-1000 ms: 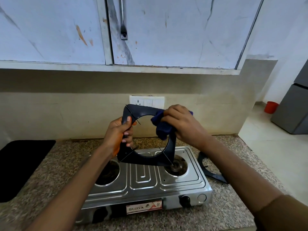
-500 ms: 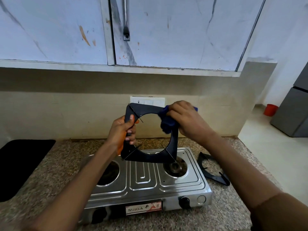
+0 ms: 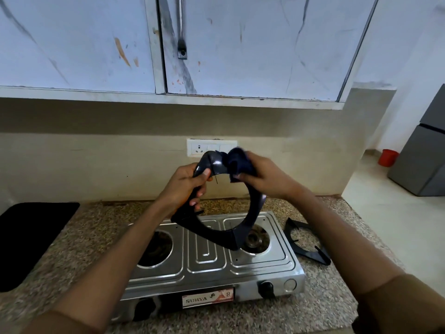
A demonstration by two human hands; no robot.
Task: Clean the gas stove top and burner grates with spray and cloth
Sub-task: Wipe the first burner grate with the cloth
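Observation:
My left hand (image 3: 186,186) grips the left side of a black burner grate (image 3: 216,231), held upright and twisted above the steel two-burner stove (image 3: 207,256). A dark blue cloth (image 3: 237,162) is bunched over the grate's top edge, and my right hand (image 3: 262,179) grips it there. Both burners (image 3: 255,238) on the stove lie bare. A second black grate (image 3: 307,242) lies flat on the counter just right of the stove. No spray bottle is in view.
The stove sits on a speckled granite counter (image 3: 84,232). A black sink (image 3: 31,239) lies at the left. A wall socket (image 3: 204,148) is behind the hands, cupboards hang above, and a grey fridge (image 3: 423,150) and red bucket (image 3: 387,157) stand at the right.
The grate has been turned from facing me squarely to a twisted, tilted angle. My right hand with the cloth has slid left along the top edge toward my left hand.

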